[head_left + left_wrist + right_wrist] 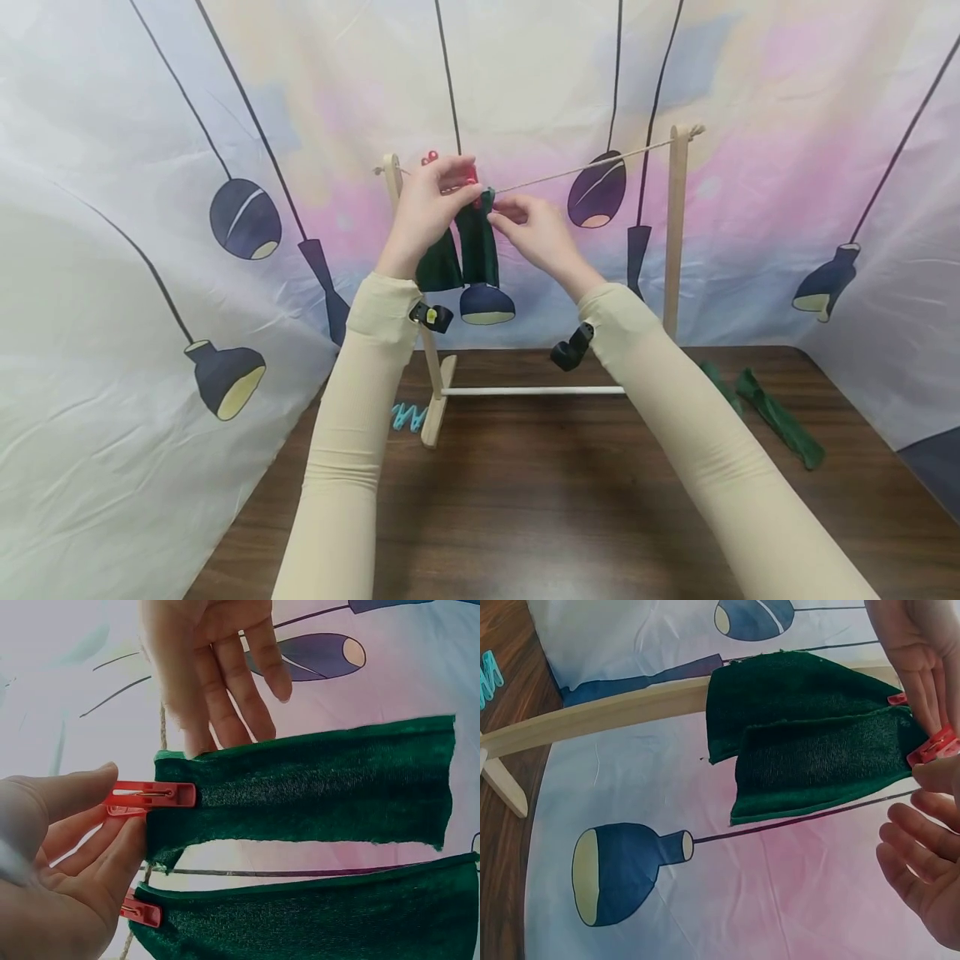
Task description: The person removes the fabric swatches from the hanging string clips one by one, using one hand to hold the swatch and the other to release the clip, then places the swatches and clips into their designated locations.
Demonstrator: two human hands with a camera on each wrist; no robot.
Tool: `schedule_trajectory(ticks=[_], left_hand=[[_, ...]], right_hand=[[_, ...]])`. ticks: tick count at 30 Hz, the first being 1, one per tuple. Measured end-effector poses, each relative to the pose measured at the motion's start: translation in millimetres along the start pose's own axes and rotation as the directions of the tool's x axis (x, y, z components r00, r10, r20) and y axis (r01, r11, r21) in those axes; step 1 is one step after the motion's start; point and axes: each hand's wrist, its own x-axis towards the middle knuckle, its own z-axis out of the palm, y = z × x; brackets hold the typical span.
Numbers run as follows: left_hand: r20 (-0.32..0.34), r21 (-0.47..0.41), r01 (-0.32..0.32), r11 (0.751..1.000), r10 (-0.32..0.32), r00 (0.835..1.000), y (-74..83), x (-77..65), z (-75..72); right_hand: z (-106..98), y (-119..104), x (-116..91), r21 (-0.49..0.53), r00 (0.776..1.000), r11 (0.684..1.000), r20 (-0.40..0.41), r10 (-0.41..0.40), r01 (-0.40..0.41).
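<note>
Two green velvety cloth strips hang side by side from a thin rope [555, 177]. My left hand [427, 208] pinches the handles of a red clothespin [176, 794], whose tip sits over the top edge of the nearer strip [322, 787]. At the same strip's upper corner, thumb and forefinger of my right hand [540, 236] pinch the cloth, the other fingers extended loosely. The second strip [315, 919] hangs farther left, with another red clothespin [144, 910] at its top. Part of it is covered by my left hand and wrist in the head view.
The rope spans wooden posts [677, 225], joined low down by a white rod [532, 390]. Blue clothespins [408, 417] lie by the left foot of the stand. More green cloth strips [780, 419] lie at the table's right. Behind hangs a backdrop printed with lamps [487, 305].
</note>
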Motion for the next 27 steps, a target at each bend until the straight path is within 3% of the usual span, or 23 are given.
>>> schedule_trajectory(ticks=[20, 27], left_hand=[[-0.054, -0.021, -0.022, 1.000, 0.020, 0.998, -3.5, -5.8, 2.0], [-0.103, -0.031, -0.061, 0.998, 0.058, 0.993, -3.4, -5.0, 6.8]], right_hand=[[3.0, -7.8, 1.5, 0.069, 0.997, 0.998, -0.075, 0.013, -0.008], [2.9, -8.2, 0.5, 0.083, 0.997, 0.996, -0.079, 0.017, -0.010]])
